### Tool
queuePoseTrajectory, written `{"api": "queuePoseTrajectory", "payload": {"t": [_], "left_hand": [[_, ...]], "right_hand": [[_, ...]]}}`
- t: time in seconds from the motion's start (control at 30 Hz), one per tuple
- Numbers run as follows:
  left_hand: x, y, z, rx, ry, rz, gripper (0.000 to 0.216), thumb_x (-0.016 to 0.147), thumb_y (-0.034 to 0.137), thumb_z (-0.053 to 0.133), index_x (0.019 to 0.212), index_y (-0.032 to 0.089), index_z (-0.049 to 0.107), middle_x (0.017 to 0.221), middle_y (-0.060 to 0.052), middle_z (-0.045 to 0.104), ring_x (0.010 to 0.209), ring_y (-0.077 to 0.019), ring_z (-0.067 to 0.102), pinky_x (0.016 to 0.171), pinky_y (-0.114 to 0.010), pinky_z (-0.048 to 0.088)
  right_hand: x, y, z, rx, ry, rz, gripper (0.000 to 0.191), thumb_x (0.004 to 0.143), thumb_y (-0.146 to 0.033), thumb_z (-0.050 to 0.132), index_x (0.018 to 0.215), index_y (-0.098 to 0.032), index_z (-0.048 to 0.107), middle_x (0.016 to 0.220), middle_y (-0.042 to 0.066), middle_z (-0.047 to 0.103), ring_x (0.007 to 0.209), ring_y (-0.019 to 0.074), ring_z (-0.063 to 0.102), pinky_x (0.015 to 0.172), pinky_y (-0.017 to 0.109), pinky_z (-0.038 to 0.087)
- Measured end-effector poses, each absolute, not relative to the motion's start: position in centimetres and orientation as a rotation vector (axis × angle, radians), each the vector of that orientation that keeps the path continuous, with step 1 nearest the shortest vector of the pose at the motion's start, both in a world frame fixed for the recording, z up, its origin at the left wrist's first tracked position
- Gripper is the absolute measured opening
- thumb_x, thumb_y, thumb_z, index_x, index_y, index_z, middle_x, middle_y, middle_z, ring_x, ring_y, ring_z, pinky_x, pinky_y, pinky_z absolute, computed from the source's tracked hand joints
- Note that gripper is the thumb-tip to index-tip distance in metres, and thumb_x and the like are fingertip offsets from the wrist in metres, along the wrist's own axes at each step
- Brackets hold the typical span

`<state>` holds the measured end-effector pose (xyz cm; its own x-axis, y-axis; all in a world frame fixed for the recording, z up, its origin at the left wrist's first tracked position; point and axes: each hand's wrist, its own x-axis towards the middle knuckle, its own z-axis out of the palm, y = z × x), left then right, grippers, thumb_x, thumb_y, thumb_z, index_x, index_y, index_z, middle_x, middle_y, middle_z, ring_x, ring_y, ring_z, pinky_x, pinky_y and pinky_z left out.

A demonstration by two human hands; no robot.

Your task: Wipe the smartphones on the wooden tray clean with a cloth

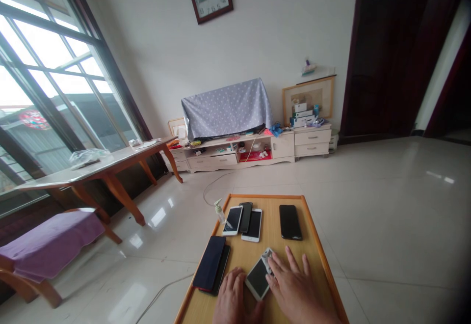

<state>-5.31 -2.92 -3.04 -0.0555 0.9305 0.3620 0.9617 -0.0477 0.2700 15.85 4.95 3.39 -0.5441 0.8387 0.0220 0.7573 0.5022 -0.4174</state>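
- Phone [258,280]: pale-framed, dark screen facing up, lying askew on the tabletop [271,228].
- Wad [267,255]: pale, crumpled, on the phone's far end, partly hidden.

Here's the wooden table [271,222]: pump bottle [220,212] at the left edge, three phones [233,220] bunched beside it, black phone [290,222] far right, two dark phones [209,262] stacked near left, white phone [257,281] slanted centrally.

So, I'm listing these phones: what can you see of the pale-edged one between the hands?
The pale-edged phone lies diagonally on the wood-look table, its dark screen facing up and apparently unlit. Whether its frame is metal or plastic, I can't tell. Fingers of the right hand rest at its far end, over a crumpled pale piece, perhaps a wipe. The left hand is at its left edge; contact is unclear.
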Motion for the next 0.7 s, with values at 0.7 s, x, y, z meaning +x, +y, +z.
{"api": "queuePoseTrajectory", "payload": {"t": [0.7], "left_hand": [[-5.5, -2.9, -3.0, -2.106, -2.114, -0.681, 0.057, 0.069, 0.043, 0.076, 0.119, 0.019, 0.066, 0.128, -0.014, 0.068, 0.123, -0.0308, 0.062, 0.104, -0.045, 0.055]], "right_hand": [[15.8, 2.7, 3.5, -1.231, -2.643, 0.743, 0.053, 0.099, -0.062, 0.039, 0.147, -0.042, 0.049, 0.155, -0.001, 0.043, 0.149, 0.043, 0.022, 0.116, 0.078, 0.013]]}}
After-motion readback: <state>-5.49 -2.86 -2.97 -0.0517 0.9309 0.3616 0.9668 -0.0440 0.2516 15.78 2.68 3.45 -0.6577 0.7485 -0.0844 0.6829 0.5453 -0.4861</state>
